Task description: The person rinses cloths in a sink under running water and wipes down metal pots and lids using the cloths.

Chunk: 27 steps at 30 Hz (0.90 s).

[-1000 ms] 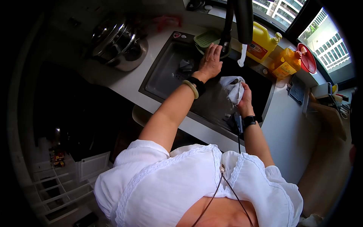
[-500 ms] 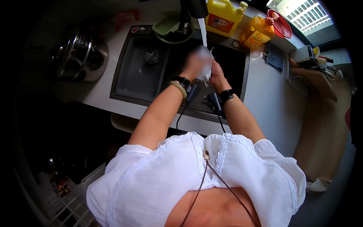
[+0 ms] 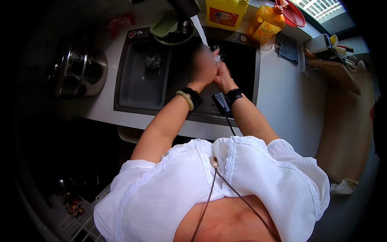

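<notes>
Water runs from the black faucet (image 3: 183,9) onto my hands over the right basin of the dark sink (image 3: 253,72). My left hand (image 3: 204,66), partly blurred, lies against my right hand (image 3: 223,75). Between them shows a small part of the white cloth (image 3: 218,59); most of it is hidden. My right hand's fingers are closed on the cloth, while those of my left are smeared by blur. A black device with a cable (image 3: 221,103) hangs at my right wrist.
Behind the sink stand a yellow jug (image 3: 226,16), an orange bottle (image 3: 266,25) and a red basket (image 3: 293,15). A green tray (image 3: 164,27) sits by the faucet. To the left is a steel pot (image 3: 90,72); a blue-grey cloth (image 3: 288,49) lies right.
My left hand has left the faucet area and joined my right hand at the cloth under the stream. The cloth is now mostly covered by my hands. The camera view has shifted.
</notes>
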Tool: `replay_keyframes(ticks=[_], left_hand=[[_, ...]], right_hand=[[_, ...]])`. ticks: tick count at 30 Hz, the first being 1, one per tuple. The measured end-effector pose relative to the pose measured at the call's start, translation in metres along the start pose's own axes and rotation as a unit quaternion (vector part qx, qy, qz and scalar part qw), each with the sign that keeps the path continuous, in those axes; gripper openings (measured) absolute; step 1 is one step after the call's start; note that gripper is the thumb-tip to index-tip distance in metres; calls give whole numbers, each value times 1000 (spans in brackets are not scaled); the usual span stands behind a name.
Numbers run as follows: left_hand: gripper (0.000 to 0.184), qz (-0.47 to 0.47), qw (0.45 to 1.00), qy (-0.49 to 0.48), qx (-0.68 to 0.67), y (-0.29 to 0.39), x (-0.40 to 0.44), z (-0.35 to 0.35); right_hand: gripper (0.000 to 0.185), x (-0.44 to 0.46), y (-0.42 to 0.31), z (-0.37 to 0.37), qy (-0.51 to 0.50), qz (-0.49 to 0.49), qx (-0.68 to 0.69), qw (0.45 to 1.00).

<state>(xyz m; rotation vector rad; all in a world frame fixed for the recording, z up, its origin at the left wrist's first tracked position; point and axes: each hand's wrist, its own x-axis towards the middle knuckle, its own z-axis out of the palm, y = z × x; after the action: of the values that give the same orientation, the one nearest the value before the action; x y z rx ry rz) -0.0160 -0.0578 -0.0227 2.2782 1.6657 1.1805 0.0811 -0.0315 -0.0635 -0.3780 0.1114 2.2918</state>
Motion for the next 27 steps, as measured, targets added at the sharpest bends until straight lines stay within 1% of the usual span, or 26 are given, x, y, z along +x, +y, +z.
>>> replay_keyframes(ticks=[1, 2, 3, 4, 5, 6, 7, 8, 9, 11, 12, 13, 15, 16, 17, 18, 19, 20, 21, 22, 23, 24, 25, 27], left_hand=[[21, -6, 998, -48, -31, -10, 2, 0], [20, -12, 993, -96, -61, -20, 5, 0], [20, -17, 985, -145, -91, -28, 7, -3], [24, -283, 900, -250, -218, -27, 18, -14], [27, -262, 912, -214, -233, -32, 12, -6], [30, -240, 922, -178, -247, -39, 0, 8], [34, -218, 930, -142, -261, -28, 2, 4], [43, -181, 948, -89, -245, -9, -7, 2], [34, -84, 986, 50, -132, 17, -13, 6], [39, -150, 974, -43, -163, 22, -6, 0], [43, -199, 949, -95, -224, 13, -1, -2], [48, -246, 916, -144, -282, -7, 8, -7], [48, -225, 916, -156, -294, -22, 8, -7], [44, -157, 948, -121, -248, -25, -1, -4], [40, -86, 972, -87, -200, -30, -7, 0], [32, -71, 980, -66, -172, -20, -9, -3], [25, -58, 987, -43, -143, -8, -9, -8], [25, -73, 983, -43, -162, -1, -4, -15], [25, -88, 979, -41, -182, 5, 0, -20], [20, -49, 993, -24, -109, -2, 2, -15], [18, -65, 991, -30, -113, -3, 5, -15], [15, -82, 989, -38, -116, -4, 6, -16], [12, -98, 987, -46, -118, -4, 8, -17], [10, -135, 988, -51, -56, -5, 11, -17]], right_hand=[[25, 1, 3, -1, -8, 14, 4, 1000], [23, -1, 9, -2, -60, 34, 50, 996], [23, -8, 14, 12, 4, 14, 4, 1000], [23, -19, 18, 39, 68, -5, -41, 997], [24, -25, 21, 54, 132, -25, -86, 987], [29, -23, 11, 51, 93, -40, -84, 991], [33, -21, 2, 52, 91, -53, -51, 993], [34, -21, -3, 50, 83, -59, -48, 994], [35, -23, -6, 56, 74, -66, -45, 994], [32, -19, -6, 31, -39, 10, -38, 998], [35, -13, 3, 14, -111, 14, 75, 991], [35, -17, 8, 28, -54, 2, 33, 998], [34, -28, 12, 61, 57, -19, -51, 997], [38, -32, 5, 74, 46, -12, -68, 997], [39, -22, -4, 57, 7, -1, -43, 999], [40, -6, -13, 31, -32, 8, -17, 999], [41, -2, -14, 27, -70, 17, 8, 997], [43, 6, -8, 24, 77, -29, -117, 990], [40, 4, -2, 33, 116, -30, -154, 981], [38, -3, 4, 46, 156, -29, -192, 968], [35, -14, 11, 64, 194, -28, -229, 953], [35, -35, 21, 102, 310, -36, -363, 878], [37, -34, 23, 92, 277, -61, -397, 873], [42, -27, 25, 57, 209, -113, -461, 855]])
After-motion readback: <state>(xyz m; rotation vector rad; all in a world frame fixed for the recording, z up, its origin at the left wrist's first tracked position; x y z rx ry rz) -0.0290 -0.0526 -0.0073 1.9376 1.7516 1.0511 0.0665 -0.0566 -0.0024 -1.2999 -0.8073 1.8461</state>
